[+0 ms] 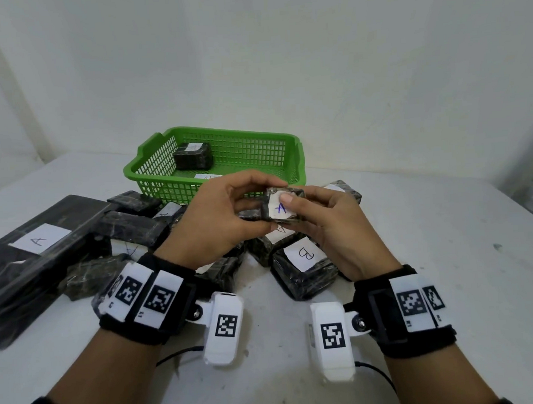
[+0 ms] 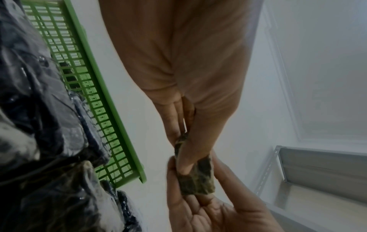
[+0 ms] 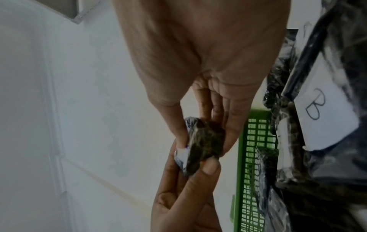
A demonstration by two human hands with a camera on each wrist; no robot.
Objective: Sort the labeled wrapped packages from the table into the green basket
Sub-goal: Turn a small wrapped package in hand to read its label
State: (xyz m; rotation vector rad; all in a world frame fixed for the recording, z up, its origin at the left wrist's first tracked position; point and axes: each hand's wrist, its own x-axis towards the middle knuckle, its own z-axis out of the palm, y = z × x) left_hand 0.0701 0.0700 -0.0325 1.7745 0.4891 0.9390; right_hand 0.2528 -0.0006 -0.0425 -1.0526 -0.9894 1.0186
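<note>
Both hands hold one small dark wrapped package (image 1: 286, 219) with a white "A" label, lifted above the pile in front of the green basket (image 1: 223, 131). My left hand (image 1: 264, 205) pinches its left side between thumb and fingers. My right hand (image 1: 294, 212) grips the right side, thumb pressed on the label. The left wrist view shows the package (image 2: 198, 177) under my left thumb. In the right wrist view, the package (image 3: 202, 144) sits between my right thumb and fingers. One wrapped package (image 1: 193, 156) lies inside the basket at its left end.
Several dark wrapped packages lie piled on the white table below my hands, among them one labeled "B" (image 1: 306, 258). A large flat black package labeled "A" (image 1: 37, 247) lies at the left. A loose white label (image 1: 209, 176) lies in the basket. The wall stands close behind.
</note>
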